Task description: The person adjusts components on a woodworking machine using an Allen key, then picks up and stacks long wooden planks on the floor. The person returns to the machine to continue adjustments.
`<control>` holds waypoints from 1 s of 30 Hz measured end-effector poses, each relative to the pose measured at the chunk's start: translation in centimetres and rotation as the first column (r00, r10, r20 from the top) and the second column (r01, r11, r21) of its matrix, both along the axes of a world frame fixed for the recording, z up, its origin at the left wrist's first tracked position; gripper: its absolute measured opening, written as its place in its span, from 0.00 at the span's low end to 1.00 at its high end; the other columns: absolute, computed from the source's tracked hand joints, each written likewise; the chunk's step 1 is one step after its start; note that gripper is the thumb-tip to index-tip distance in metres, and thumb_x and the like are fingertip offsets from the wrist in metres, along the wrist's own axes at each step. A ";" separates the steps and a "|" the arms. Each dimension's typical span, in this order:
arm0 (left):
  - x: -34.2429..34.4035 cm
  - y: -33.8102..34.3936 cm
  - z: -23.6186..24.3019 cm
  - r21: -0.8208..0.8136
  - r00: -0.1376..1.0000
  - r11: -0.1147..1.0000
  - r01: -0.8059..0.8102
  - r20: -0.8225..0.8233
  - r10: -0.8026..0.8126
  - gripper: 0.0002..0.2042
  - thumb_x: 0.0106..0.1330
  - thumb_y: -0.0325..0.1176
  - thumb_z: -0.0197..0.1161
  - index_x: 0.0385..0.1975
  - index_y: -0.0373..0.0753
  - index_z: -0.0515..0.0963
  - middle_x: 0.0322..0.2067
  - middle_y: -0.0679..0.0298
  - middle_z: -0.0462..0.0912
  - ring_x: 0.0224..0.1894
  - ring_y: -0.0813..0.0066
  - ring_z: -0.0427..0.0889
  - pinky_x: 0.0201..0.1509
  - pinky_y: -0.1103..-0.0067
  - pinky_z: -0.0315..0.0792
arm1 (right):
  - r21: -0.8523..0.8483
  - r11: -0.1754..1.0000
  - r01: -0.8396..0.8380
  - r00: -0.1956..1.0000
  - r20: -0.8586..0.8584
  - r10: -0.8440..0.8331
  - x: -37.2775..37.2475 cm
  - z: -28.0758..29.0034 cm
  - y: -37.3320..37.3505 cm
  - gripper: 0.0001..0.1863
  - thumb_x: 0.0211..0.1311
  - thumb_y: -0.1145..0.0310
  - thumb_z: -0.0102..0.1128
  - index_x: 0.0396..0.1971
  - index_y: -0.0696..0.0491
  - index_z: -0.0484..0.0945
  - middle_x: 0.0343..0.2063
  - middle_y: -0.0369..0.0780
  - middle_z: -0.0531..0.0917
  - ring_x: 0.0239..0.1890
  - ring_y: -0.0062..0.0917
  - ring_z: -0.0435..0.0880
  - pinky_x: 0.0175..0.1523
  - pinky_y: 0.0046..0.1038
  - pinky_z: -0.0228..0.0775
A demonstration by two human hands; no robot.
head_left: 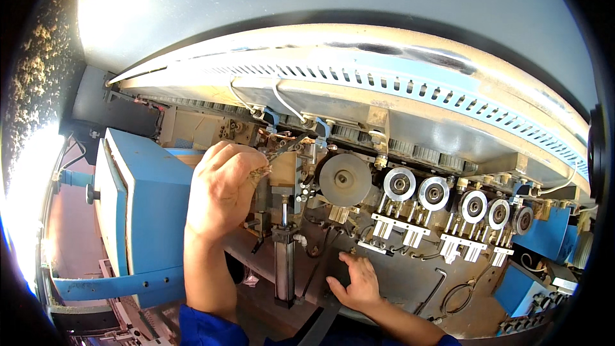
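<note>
My left hand (224,189) is raised at the machine's centre, fingers closed round a dark narrow metal tool (287,145) that angles up toward small fittings under the rail; its tip is hard to make out among them. Just right of these fittings is a large grey disc (341,179). An upright pneumatic cylinder (284,269) stands below and right of that hand. My right hand (355,282) lies lower down, fingers apart and empty, on the grey metal bed (397,295) near some black hoses.
A blue housing (150,205) fills the left. A long slotted rail (410,83) spans the top. Several silver rollers on brackets (434,192) line the right, above a loose hex key (435,282), coiled cable and blue control box (519,288).
</note>
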State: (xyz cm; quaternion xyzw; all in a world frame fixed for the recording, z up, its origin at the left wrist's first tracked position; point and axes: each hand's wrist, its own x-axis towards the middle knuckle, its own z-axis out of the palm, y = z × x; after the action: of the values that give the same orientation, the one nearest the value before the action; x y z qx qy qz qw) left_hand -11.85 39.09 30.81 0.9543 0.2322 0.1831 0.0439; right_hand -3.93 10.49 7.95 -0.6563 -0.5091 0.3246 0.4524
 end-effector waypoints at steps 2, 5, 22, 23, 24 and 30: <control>0.7 0.2 0.8 0.008 1.000 1.000 -0.001 -0.020 0.001 0.11 0.52 0.18 0.70 0.34 0.37 0.78 0.34 0.59 0.85 0.36 0.56 0.83 0.43 0.67 0.77 | -0.004 1.000 0.000 1.000 0.004 0.000 0.1 0.1 0.0 0.33 0.58 0.58 0.72 0.59 0.60 0.74 0.44 0.51 0.81 0.45 0.48 0.79 0.54 0.44 0.71; 0.9 0.9 0.9 0.005 0.995 1.000 0.022 -0.093 -0.021 0.09 0.54 0.20 0.69 0.33 0.37 0.77 0.33 0.59 0.85 0.36 0.53 0.82 0.44 0.66 0.76 | 0.005 1.000 -0.002 1.000 0.003 0.002 0.0 0.2 0.1 0.33 0.58 0.58 0.72 0.59 0.60 0.74 0.44 0.51 0.81 0.45 0.48 0.79 0.54 0.44 0.71; 3.2 2.7 -0.6 -0.124 0.988 0.992 -0.023 -0.156 0.004 0.06 0.56 0.23 0.68 0.32 0.35 0.81 0.32 0.55 0.83 0.41 0.49 0.81 0.48 0.63 0.75 | -0.014 1.000 -0.006 1.000 -0.019 0.006 0.2 0.5 0.3 0.33 0.58 0.58 0.72 0.60 0.60 0.74 0.46 0.52 0.81 0.47 0.49 0.79 0.56 0.45 0.71; 3.1 2.9 -0.8 -0.123 0.988 0.992 -0.026 -0.155 0.007 0.06 0.56 0.23 0.69 0.32 0.35 0.81 0.32 0.55 0.83 0.41 0.49 0.81 0.48 0.64 0.75 | -0.009 1.000 -0.001 1.000 -0.019 0.000 0.1 0.4 0.3 0.33 0.58 0.58 0.72 0.60 0.60 0.74 0.46 0.52 0.81 0.47 0.49 0.79 0.56 0.45 0.71; 3.1 3.0 -1.0 -0.108 0.988 0.994 -0.019 -0.152 0.002 0.06 0.57 0.23 0.69 0.32 0.36 0.81 0.32 0.56 0.83 0.41 0.49 0.81 0.48 0.64 0.75 | -0.003 1.000 0.005 1.000 -0.021 -0.005 0.1 0.3 0.3 0.33 0.58 0.58 0.72 0.60 0.60 0.74 0.46 0.52 0.81 0.47 0.49 0.79 0.56 0.45 0.71; 2.1 3.4 -1.6 -0.039 0.996 0.999 0.037 -0.078 -0.040 0.05 0.56 0.21 0.67 0.31 0.37 0.80 0.32 0.57 0.83 0.40 0.51 0.81 0.48 0.64 0.76 | -0.019 1.000 -0.009 1.000 -0.006 0.009 -0.1 0.4 0.0 0.33 0.57 0.59 0.73 0.59 0.60 0.74 0.45 0.51 0.81 0.46 0.48 0.80 0.55 0.45 0.72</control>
State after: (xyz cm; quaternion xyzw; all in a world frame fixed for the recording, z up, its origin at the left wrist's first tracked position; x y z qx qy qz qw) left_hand -9.77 42.51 29.18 0.9641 0.2186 0.1402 0.0560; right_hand -4.06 10.53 8.35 -0.6572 -0.5077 0.3336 0.4462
